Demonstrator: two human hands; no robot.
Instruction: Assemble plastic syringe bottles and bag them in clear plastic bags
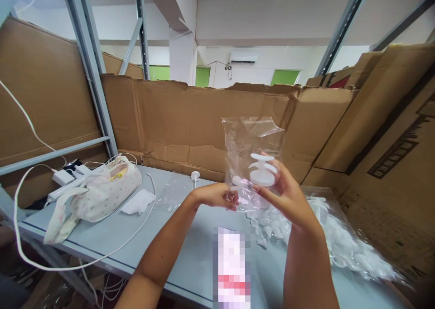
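Observation:
In front of me hangs a clear plastic bag [238,139]. My left hand [219,195] is closed at its lower left corner, with the fingers curled on the film. My right hand [288,193] pinches a white plastic piece [263,176] between thumb and fingers. This piece has a round base and curved, flared tiers above it. I cannot tell whether it lies inside the bag or against it. Other small white parts show through the film near my left fingers. Below the hands, a pixelated white and red item [233,259] lies at the table's front.
A large clear bag of white plastic parts [343,241] lies on the right of the grey table [193,254]. To the left are a patterned cloth pouch [108,191], a white tissue [138,201], a white cable [102,257] and a power strip. Cardboard walls [204,123] enclose the back and sides.

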